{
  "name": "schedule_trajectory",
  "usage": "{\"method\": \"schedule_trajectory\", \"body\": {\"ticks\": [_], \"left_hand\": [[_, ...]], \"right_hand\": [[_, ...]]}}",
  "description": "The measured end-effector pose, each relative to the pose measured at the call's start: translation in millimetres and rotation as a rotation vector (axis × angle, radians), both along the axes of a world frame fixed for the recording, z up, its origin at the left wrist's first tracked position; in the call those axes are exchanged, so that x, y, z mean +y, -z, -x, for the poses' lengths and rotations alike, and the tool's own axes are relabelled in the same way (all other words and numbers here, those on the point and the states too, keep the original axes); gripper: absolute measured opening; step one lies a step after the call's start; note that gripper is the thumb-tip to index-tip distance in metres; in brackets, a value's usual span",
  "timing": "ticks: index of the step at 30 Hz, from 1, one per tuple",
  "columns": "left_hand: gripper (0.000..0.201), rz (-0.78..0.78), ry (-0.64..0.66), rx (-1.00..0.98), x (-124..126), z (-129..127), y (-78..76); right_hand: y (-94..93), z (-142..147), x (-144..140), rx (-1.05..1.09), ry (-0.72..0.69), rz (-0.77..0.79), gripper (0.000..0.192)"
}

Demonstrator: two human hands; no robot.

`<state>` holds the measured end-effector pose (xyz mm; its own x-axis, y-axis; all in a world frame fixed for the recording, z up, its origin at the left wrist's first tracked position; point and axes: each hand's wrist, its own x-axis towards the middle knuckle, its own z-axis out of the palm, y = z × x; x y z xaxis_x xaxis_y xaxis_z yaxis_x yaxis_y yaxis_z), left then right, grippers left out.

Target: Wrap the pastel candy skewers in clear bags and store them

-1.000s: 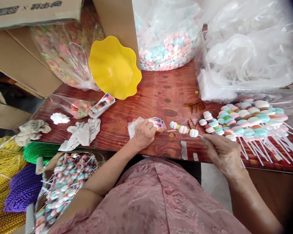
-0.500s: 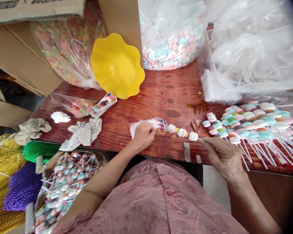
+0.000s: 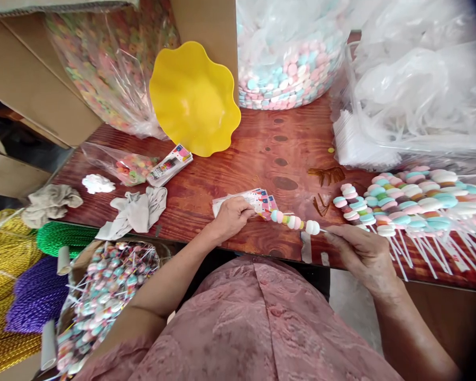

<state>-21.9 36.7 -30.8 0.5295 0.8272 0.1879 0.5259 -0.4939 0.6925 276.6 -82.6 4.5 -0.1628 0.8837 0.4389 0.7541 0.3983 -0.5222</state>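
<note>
My right hand [image 3: 360, 256] pinches the thin white stick of a marshmallow skewer [image 3: 293, 221], held sideways low over the table. Pink, white and blue marshmallows alternate on it with small yellow-green and orange gummy rings. Its tip points left, close to the fingertips of my left hand [image 3: 235, 217]. Those fingers are closed at the end of a fanned stack of printed bags [image 3: 221, 203], seemingly on the end of one bag. The exact grip is partly hidden. To the right, a pile of similar skewers [image 3: 424, 198] lies with its sticks toward me.
A yellow scalloped bowl [image 3: 196, 100] stands behind, between bags of gummy rings [image 3: 115, 69] and marshmallows [image 3: 289, 74]. Brown twist ties [image 3: 327, 174] lie on the table [image 3: 254, 143]. A box of wrapped skewers [image 3: 107, 296] is below left. Cloth gloves [image 3: 138, 209] lie at the left edge.
The view has shifted slightly. The skewer's tip is a little nearer my left fingers. Both hands keep their closed grips.
</note>
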Motion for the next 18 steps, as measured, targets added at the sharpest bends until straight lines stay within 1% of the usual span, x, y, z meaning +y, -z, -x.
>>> {"method": "schedule_trajectory", "body": {"ticks": [3,7,11,14,18], "left_hand": [[0.013,0.036,0.017,-0.025,3,-1,-3.9],[0.014,0.076,-0.002,-0.046,5,-1,-6.4],[0.015,0.136,-0.006,-0.094,6,-1,-7.3],[0.014,0.146,0.025,-0.117,7,0,-8.2],[0.012,0.107,0.078,-0.140,8,2,-6.1]], "right_hand": [[-1.4,-1,2,-0.049,-0.021,-0.019,0.011],[-6.6,0,-1,-0.095,-0.057,-0.069,0.014],[-10.0,1,-6,-0.062,-0.016,-0.105,0.017],[-6.9,1,-6,-0.087,-0.040,-0.095,0.017],[0.6,0,0,-0.127,-0.059,-0.079,0.019]]}}
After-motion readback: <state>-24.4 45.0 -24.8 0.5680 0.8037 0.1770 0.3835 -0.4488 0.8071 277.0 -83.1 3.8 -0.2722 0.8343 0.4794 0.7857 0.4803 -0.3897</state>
